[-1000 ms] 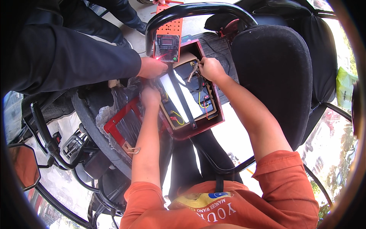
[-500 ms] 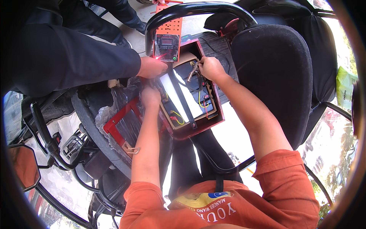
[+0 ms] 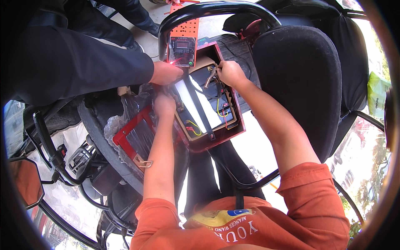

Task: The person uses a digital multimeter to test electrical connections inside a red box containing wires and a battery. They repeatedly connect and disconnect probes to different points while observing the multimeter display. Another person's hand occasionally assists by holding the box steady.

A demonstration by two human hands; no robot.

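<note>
My right hand (image 3: pixel 231 74) pinches a copper-coloured spring clamp (image 3: pixel 210 77) over the far right corner of an open battery box. The box (image 3: pixel 221 139) is dark red and holds dark batteries (image 3: pixel 201 75) with yellow and red wires, a white sheet (image 3: pixel 187 93) and a black strap (image 3: pixel 202 109). At the box's left side my left hand (image 3: pixel 165 104) is closed; its fingertips and whatever they hold are hidden. Just beyond it is another person's hand (image 3: pixel 166 73), beside an orange tester (image 3: pixel 182 51) with a dark panel and a small red light.
A black curved rail (image 3: pixel 221 6) arches over the far side. On the right stands a black padded seat (image 3: pixel 296 91). To the left lie a red metal bracket (image 3: pixel 132 131), a handlebar (image 3: pixel 46 135) and a mirror (image 3: pixel 27 182). Another person's legs (image 3: pixel 104 29) are at the far left.
Almost nothing differs. My two hands, the clamp and the other person's hand keep their places.
</note>
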